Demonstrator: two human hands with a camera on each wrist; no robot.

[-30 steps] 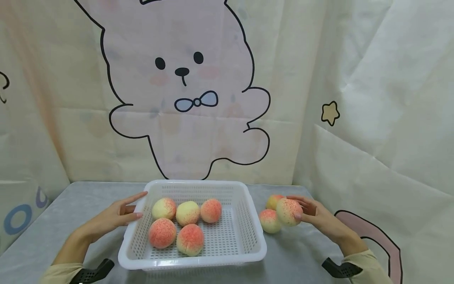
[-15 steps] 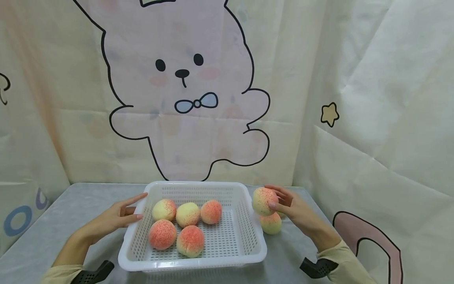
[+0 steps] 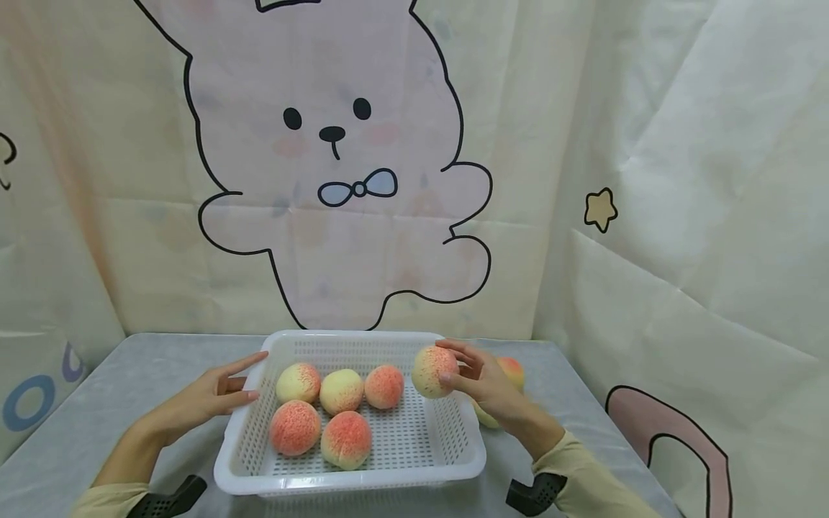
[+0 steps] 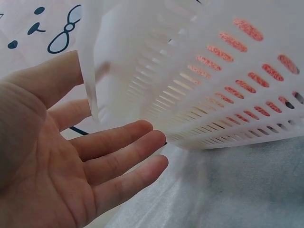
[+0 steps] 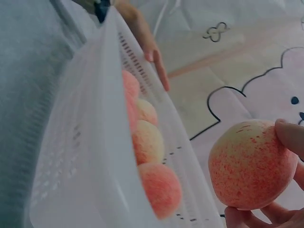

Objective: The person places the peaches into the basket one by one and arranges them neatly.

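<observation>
My right hand (image 3: 495, 392) grips a yellow-and-pink peach (image 3: 430, 373) between thumb and fingers, above the right end of a white plastic basket (image 3: 356, 480). In the right wrist view, the held peach (image 5: 251, 166) is beside the basket rim, apart from it. Several peaches (image 3: 295, 428) lie inside, mostly on the left and middle of the basket floor. At the basket's left rim rests my left hand (image 3: 204, 394), its fingers extended and touching the edge. The left wrist view shows the left palm (image 4: 52, 171) beside the slotted wall, with some fingers free of it.
Behind my right hand, a yellow-orange peach (image 3: 513, 372) and another peach (image 3: 486, 417), partly hidden, lie on the grey tabletop (image 3: 175, 352) to the right of the basket. A curtain with a cartoon bear (image 3: 343, 244) hangs behind the table.
My right hand has carried the peach leftward, from beside the basket to over its right end. My left hand and the basket have stayed in place.
</observation>
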